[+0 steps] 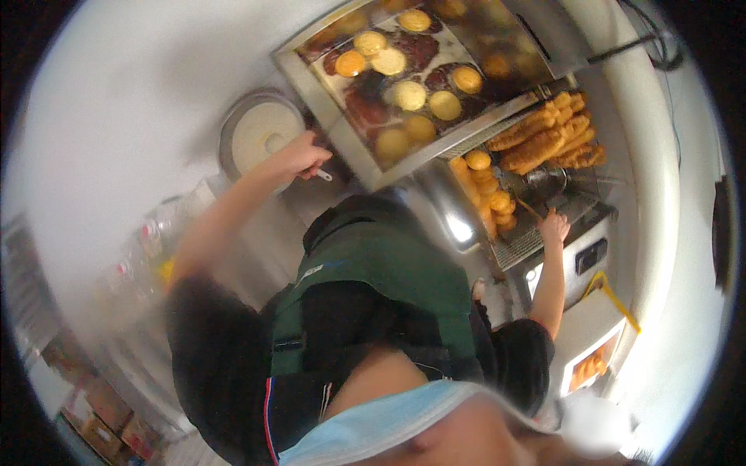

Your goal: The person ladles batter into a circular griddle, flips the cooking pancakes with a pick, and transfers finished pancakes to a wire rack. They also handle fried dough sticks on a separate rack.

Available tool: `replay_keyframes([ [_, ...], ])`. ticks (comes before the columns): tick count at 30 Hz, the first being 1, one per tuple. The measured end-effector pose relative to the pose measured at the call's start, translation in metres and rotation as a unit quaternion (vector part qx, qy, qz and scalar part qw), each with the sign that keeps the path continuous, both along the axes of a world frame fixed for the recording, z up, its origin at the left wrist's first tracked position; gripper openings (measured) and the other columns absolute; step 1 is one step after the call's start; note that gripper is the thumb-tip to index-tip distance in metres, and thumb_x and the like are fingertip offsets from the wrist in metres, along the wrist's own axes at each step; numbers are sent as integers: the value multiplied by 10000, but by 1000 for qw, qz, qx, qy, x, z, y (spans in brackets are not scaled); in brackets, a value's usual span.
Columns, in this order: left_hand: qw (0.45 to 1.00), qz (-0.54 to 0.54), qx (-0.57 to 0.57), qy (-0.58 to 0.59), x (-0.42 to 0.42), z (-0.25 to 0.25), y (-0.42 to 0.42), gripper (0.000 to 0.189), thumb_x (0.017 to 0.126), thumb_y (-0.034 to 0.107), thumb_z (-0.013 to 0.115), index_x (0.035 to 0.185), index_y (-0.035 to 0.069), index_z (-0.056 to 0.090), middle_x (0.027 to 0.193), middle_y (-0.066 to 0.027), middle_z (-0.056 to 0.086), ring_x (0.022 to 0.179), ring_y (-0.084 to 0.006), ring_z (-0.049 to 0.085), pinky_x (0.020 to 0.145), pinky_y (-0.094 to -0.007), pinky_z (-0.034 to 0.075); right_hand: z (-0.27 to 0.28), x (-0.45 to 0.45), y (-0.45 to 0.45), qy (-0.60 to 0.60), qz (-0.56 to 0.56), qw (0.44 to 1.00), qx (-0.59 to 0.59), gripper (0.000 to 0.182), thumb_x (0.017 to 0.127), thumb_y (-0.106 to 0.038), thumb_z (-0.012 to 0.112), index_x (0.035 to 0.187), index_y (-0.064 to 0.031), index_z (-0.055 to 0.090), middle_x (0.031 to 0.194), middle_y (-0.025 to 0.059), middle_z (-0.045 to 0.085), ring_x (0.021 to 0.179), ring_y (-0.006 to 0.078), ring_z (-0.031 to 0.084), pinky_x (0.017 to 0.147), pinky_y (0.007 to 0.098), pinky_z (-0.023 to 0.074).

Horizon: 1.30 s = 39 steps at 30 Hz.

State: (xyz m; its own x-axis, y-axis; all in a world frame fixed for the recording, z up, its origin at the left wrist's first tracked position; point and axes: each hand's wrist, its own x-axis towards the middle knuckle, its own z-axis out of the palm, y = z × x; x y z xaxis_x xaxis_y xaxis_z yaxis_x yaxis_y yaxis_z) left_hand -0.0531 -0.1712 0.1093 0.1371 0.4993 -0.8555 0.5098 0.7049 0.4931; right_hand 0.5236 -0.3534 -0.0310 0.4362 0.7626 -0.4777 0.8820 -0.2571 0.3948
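My left hand [304, 156] is closed around the handle of a ladle [324, 175], its pale end sticking out past my fingers. The ladle reaches over a round metal pot [225, 137] of creamy batter [256, 125]. Ahead lies a deep fryer [329, 116] of dark oil, where several round golden cakes [410, 96] float. My right hand [553, 227] grips thin sticks, probably chopsticks [527, 208], over a wire draining rack [513, 251]. Near their tips lie several round fried dough pieces [488, 189]. Long fried dough sticks [539, 140] are heaped at the rack's far side.
A metal tray [457, 224] stands between the fryer and the rack. Clear plastic bottles with red caps [152, 229] are at the left. Black cables [658, 49] hang at the upper right. A board with a food picture [591, 364] stands lower right, and cardboard boxes [105, 419] lower left.
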Motion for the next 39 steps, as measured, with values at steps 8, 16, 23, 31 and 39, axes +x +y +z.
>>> replay_keyframes([
  [8,876,-194,385,216,-26,-37,-66,376,808,129,563,1128,29,393,834,-211,570,774,-367,573,673,-441,440,-4,12,-2,-72,1,997,-29,497,776,-354,600,1204,-130,484,1223,87,476,1183,264,386,917,468,364],
  [16,965,158,137,-161,-7,-42,-63,350,798,237,647,1011,4,495,682,-51,490,490,-103,433,407,-264,339,66,-111,42,178,124,893,394,293,786,-136,616,1064,-64,555,984,124,564,930,333,509,795,465,402],
  [23,792,257,-102,-545,-19,-82,-68,106,894,146,523,824,87,469,595,53,353,440,-1,302,347,-148,205,127,-304,75,475,296,776,292,252,769,-7,596,1019,2,569,990,142,579,980,293,525,829,370,416],
  [31,839,238,-40,-488,-94,6,-138,165,865,127,535,991,49,463,560,46,361,372,-7,309,304,-150,217,81,-493,104,609,307,732,-12,468,738,-124,636,1162,-19,468,1032,184,513,986,349,489,834,418,414],
  [39,842,324,-14,-430,-164,43,-223,175,820,75,560,965,32,471,548,43,368,348,-14,300,300,-164,225,-98,-560,136,478,184,859,-9,526,719,-254,656,1118,16,445,928,206,573,832,360,555,756,452,449],
])
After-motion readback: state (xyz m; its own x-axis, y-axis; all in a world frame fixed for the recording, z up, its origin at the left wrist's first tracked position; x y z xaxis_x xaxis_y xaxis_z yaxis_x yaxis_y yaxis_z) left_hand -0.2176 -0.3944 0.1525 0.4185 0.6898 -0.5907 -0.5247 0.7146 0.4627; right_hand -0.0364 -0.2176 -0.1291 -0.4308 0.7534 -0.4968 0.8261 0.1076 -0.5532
